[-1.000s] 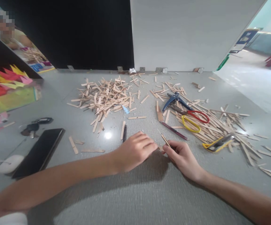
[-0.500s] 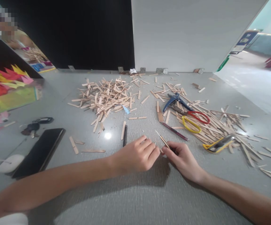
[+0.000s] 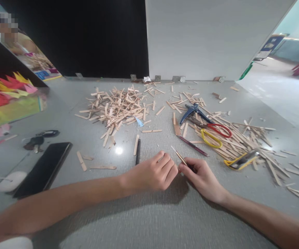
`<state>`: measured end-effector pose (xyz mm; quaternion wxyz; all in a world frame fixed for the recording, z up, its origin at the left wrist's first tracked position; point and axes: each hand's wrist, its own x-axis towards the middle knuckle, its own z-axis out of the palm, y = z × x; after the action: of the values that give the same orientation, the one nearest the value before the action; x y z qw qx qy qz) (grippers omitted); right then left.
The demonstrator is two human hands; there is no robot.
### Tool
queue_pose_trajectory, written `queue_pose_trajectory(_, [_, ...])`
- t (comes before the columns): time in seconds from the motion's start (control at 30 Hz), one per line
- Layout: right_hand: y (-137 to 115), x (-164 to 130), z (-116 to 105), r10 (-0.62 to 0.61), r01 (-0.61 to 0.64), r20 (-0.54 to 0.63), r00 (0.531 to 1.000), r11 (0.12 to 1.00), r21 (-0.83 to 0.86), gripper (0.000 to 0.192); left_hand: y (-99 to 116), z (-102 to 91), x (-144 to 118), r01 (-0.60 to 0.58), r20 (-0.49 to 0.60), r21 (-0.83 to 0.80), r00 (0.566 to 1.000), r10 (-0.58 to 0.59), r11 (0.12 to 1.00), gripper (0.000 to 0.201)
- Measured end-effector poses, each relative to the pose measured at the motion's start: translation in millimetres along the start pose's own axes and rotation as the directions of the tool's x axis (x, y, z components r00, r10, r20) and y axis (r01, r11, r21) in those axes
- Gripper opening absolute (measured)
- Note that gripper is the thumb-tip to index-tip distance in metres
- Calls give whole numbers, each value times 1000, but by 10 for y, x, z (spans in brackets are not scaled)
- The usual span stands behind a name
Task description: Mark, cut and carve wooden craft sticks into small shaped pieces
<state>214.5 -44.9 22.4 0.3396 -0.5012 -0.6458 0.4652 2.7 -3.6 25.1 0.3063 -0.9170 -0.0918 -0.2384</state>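
My left hand [image 3: 157, 172] is closed just above the grey table, knuckles up. What its fingers hold, if anything, is hidden behind them. Almost touching it, my right hand [image 3: 201, 176] is closed around a slim dark and gold tool [image 3: 182, 159] whose thin pale tip points up and left. The tool's exact kind is unclear. Beyond my left hand, a black pen [image 3: 138, 151] lies beside a wooden craft stick [image 3: 135, 145]. A dark red pen [image 3: 193, 145] rests beyond my right hand.
Broken craft sticks [image 3: 121, 107] are heaped at the back left. To the right, red-and-yellow-handled scissors [image 3: 211, 141], blue pliers [image 3: 191, 112] and a yellow box cutter [image 3: 242, 160] lie on more sticks. A phone [image 3: 44, 169] and keys [image 3: 35, 143] are at left. A black-and-white panel [image 3: 191, 41] stands behind.
My left hand has shifted very slightly right, closer to my right hand. The slim tool stays in my right hand, and the things on the table are unchanged.
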Motion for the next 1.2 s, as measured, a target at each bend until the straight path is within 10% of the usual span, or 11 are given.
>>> queue_pose_trajectory(0.6, [60,-11,12,-18,18,14,1000,998,-52,39,86,46,-13,196,70,-145,980,-187,970,29])
queue_pose_trajectory(0.73, [55,-15,12,-2,2,14,1000,999,-41,40,77,85,-30,403,124,-368,914,-386,838,31])
queue_pose_trajectory(0.93, [40,-18,12,30,-32,-47,998,999,-39,43,-57,71,-63,644,434,-648,751,-497,407,19])
queue_pose_trajectory(1.2, [65,-14,9,42,-43,-52,998,999,-17,41,-120,43,-48,542,374,-760,816,-441,358,21])
